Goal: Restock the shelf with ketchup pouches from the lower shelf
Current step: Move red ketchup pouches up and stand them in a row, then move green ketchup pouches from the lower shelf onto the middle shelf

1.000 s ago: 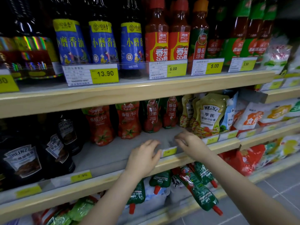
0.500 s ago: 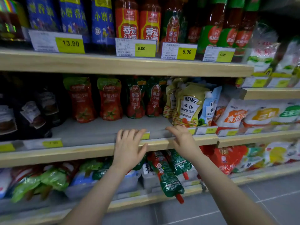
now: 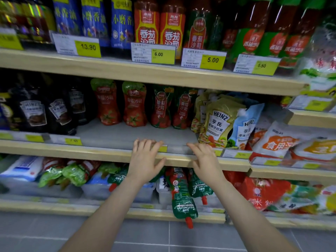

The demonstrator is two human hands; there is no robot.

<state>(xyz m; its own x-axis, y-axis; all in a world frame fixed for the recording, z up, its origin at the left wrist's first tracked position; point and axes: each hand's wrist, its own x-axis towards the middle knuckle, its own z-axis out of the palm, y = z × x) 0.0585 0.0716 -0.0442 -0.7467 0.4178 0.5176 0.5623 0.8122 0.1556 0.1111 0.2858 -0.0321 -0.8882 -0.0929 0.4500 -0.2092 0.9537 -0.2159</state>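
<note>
**Both hands at the middle shelf edge, nothing picked up**

Head cam, the only view. Both hands are up at the front lip of the middle shelf (image 3: 109, 153). The left hand (image 3: 144, 160) lies flat with fingers spread, fingertips resting on the price strip at the edge, so its grip is open and empty. The right hand (image 3: 206, 160) is just beside it to the right, fingers loosely splayed and also over the lip, holding nothing.

Right behind the hands there's a bare grey patch of shelf. At the back of that patch stand four red ketchup pouches (image 3: 134, 104) in a row, upright, caps up. Left of them are dark Heinz bottles (image 3: 34, 113), and to the right a yellow-green Heinz pouch (image 3: 217, 122) with a blue one (image 3: 245, 128) leaning beside it.

The stock to move is on the lower shelf (image 3: 163, 215), directly below the hands: green and red pouches lying caps down. One pouch (image 3: 182, 197) pokes out past the shelf edge with its red cap hanging over the floor (image 3: 163, 237). More green ones (image 3: 72, 173) lie off to the left, blurred.

Top shelf has red sauce bottles (image 3: 160, 26) and yellow price tags (image 3: 212, 60) reading 13.90, 6.00, 5.00 and 5.50.
</note>
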